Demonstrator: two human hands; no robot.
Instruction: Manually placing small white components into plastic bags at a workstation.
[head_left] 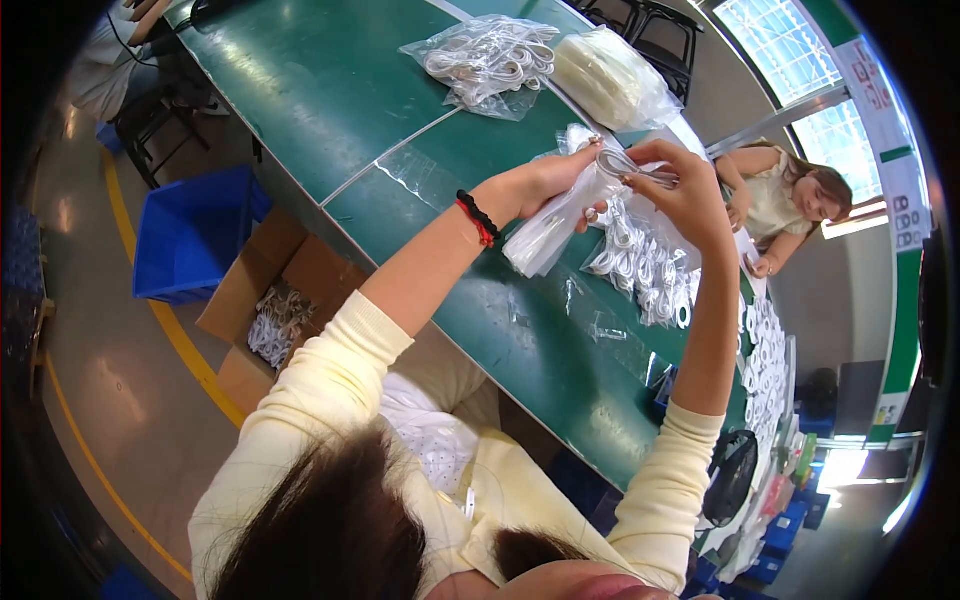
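Observation:
Over the green table, my left hand [558, 178] is closed around a bundle of clear plastic bags [545, 238], whose long ends hang down toward me. My right hand [692, 192] pinches a coiled white cable [618, 164] between thumb and fingers. The coil is at the upper end of the bags, close to my left fingertips; whether part of it is inside a bag I cannot tell. Just under my right hand lies a pile of white coiled cables [645, 260]. Loose pieces of clear film [600, 325] lie on the table nearer to me.
On the green table [300, 90] sit a bag of coiled cables [490, 62] and a stack of clear bags [612, 78]. More white coils [765, 365] line the right side, where another person [790, 200] sits. A blue bin [185, 235] and a cardboard box [240, 375] stand at left.

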